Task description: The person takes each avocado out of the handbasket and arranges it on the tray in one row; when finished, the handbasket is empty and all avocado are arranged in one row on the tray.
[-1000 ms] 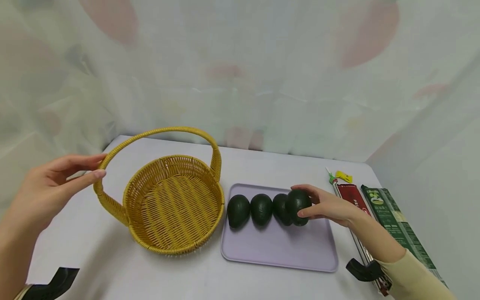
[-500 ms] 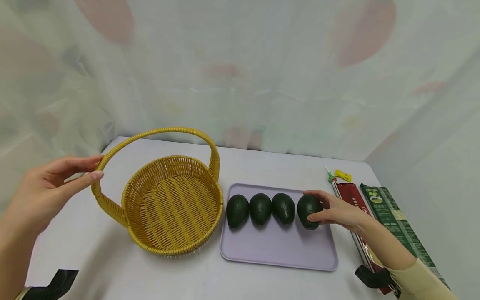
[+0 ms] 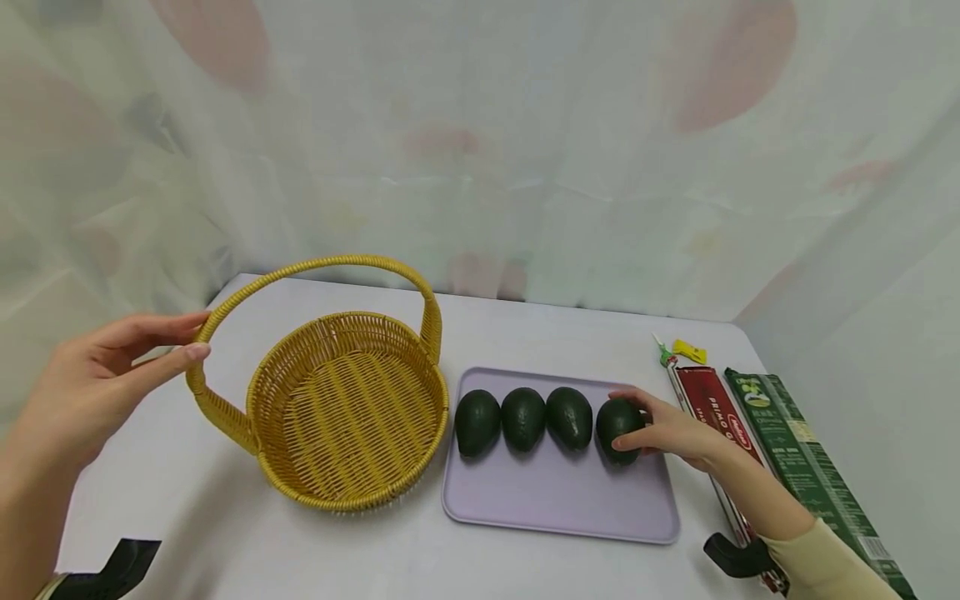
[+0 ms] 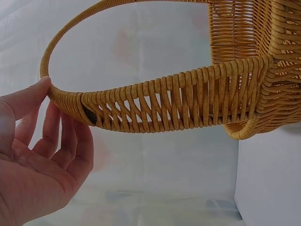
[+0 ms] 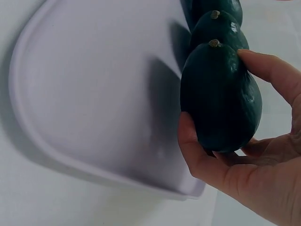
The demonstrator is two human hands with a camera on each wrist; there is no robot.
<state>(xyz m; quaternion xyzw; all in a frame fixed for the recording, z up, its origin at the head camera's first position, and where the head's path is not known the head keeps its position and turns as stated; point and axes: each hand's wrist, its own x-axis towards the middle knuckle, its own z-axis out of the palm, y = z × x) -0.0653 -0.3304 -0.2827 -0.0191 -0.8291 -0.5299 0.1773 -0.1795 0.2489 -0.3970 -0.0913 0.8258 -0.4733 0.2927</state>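
My left hand (image 3: 101, 375) pinches the left side of the handle of a yellow wicker basket (image 3: 255, 417) between thumb and fingers. In the left wrist view the thumb lies on one side of the handle (image 4: 160, 106), the fingers on the other. My right hand (image 3: 671, 429) grips a dark green avocado (image 3: 617, 427) at the right end of a row on a pale purple tray (image 3: 555, 504). Thumb and fingers hold it from opposite sides in the right wrist view, where this avocado (image 5: 218, 101) partly hides others behind it. The basket has nothing inside.
Several avocados stand in the row, the nearest one (image 3: 568, 418) just left of the held one. Right of the tray lie a red package (image 3: 712, 404), a long green package (image 3: 780, 442) and a small yellow item (image 3: 688, 352). A curtain (image 3: 480, 167) hangs behind the table.
My right hand has moved the avocado rightwards, away from its overlap with its neighbour, then slightly down towards the tray. The left hand still pinches the handle, and the basket has barely moved.
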